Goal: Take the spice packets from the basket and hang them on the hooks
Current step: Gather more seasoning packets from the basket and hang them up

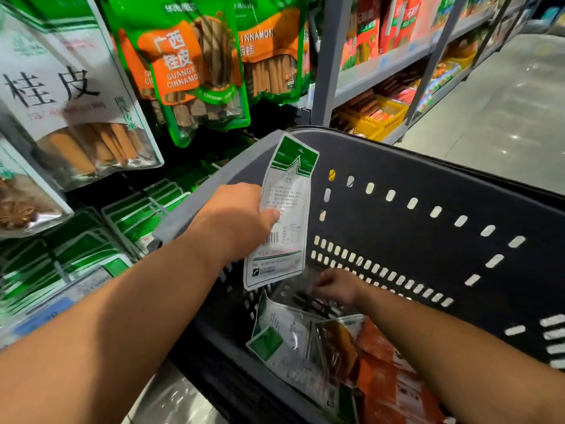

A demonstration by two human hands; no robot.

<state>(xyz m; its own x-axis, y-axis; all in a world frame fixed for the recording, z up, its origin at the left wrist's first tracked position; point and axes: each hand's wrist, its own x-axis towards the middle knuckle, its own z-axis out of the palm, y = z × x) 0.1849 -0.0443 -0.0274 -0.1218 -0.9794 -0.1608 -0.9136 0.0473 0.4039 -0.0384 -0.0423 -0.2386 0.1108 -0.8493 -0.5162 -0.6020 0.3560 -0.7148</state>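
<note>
Left hand, arm extended, pinches a white-and-green packet upright over the basket, at its left rim. Right hand reaches down inside, fingers curled and blurred; grip cannot be told. Loose packets lie nearer, partly cut off.

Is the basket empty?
Not empty. Packets lie on the bottom of the basket, near the right hand; the left hand holds another packet above it.

The dark grey basket is carrying a green-and-white packet and an orange packet lying overlapped on its bottom, while cinnamon packets are hanging on the shelving beyond its left rim.
</note>
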